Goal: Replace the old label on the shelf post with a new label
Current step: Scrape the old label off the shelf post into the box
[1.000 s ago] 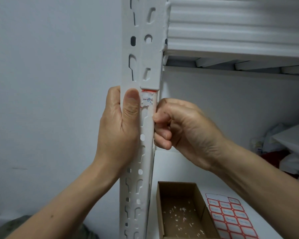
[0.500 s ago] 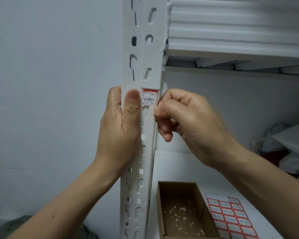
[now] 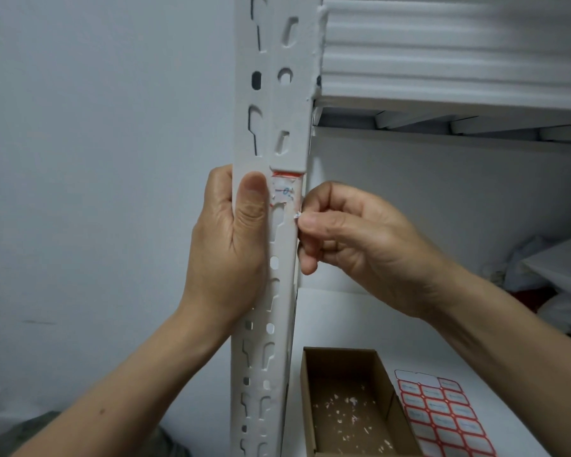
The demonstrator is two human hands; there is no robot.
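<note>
The white perforated shelf post [image 3: 279, 245] stands upright through the middle of the view. The old label [image 3: 285, 190], red-edged with blue writing and torn along its lower border, sticks to the front face of the post, at 12 o'clock from the centre of the view. The left hand [image 3: 228, 249] wraps the post from 9 o'clock, its grip closed round the metal and the thumb [image 3: 253, 201] pressed flat just beside the label. The right hand [image 3: 360, 239] comes in from 3 o'clock, its grip pinching a small curled paper scrap [image 3: 298, 215] at the post's right edge, just below the label. On the white shelf board [image 3: 360, 318], at 5 o'clock, a cardboard box [image 3: 340, 361] holds white paper flecks. At 3 o'clock from the box lies a label sheet [image 3: 442, 420] of red-bordered stickers.
</note>
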